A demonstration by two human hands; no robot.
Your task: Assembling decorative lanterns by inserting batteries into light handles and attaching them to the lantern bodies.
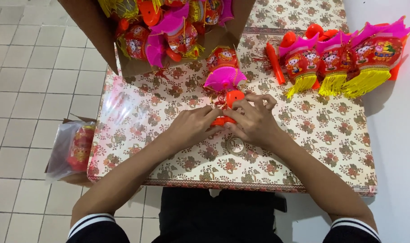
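Note:
My left hand (190, 127) and my right hand (255, 120) meet at the middle of the table, both closed on the orange handle (232, 98) of a toy lantern. The lantern's red printed body (222, 58) and magenta top (224, 77) lie on the table just beyond my fingers, pointing away from me. Most of the handle is hidden under my fingers.
A floral-patterned table (137, 112) carries a cardboard box (137, 65) of several lanterns at the far left and a row of three finished lanterns (340, 58) with yellow tassels at the far right. A tape roll (235, 145) lies near my wrists. A plastic bag (72, 148) sits by the left edge.

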